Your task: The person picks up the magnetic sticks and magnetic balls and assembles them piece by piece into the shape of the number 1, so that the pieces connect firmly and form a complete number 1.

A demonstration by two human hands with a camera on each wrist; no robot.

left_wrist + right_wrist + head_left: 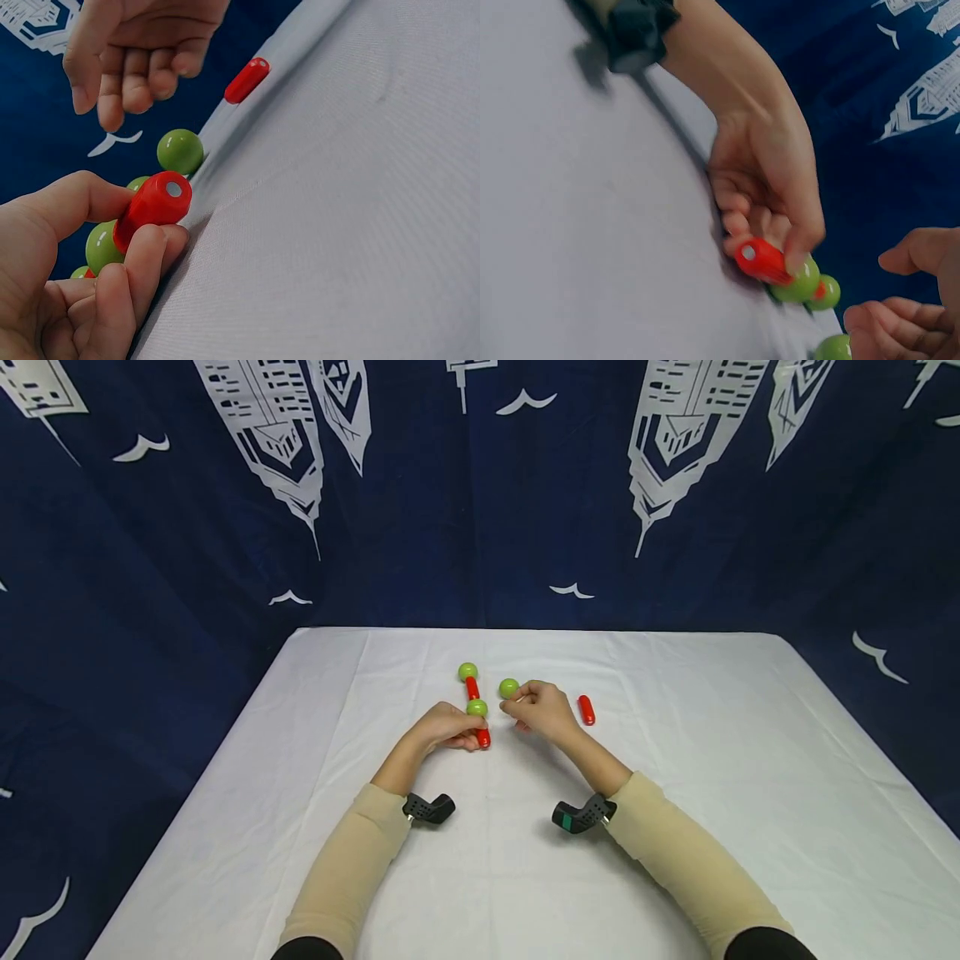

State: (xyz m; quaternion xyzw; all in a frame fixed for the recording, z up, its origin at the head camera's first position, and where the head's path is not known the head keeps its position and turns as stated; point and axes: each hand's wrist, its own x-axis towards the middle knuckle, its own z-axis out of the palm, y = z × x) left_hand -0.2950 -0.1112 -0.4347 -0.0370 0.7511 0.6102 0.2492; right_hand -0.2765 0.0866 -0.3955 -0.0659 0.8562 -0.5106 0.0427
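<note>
My left hand (453,727) pinches a red rod (157,201) with a pale round disc in its end. The rod's other end meets a glossy green ball (477,708); a second red rod (472,688) and a farther green ball (468,672) continue the line. My right hand (546,710) hovers beside a separate green ball (508,688). In the right wrist view, that hand's thumb (911,255) stands apart from its bent fingers, with nothing between them. Another green ball (137,184) peeks out behind the pinched rod in the left wrist view.
A loose red rod (587,710) lies to the right of my right hand on the white tablecloth (465,860). Beyond the table's far edge hangs a dark blue curtain (480,560) with white prints. Black wrist cameras (431,810) sit on both forearms.
</note>
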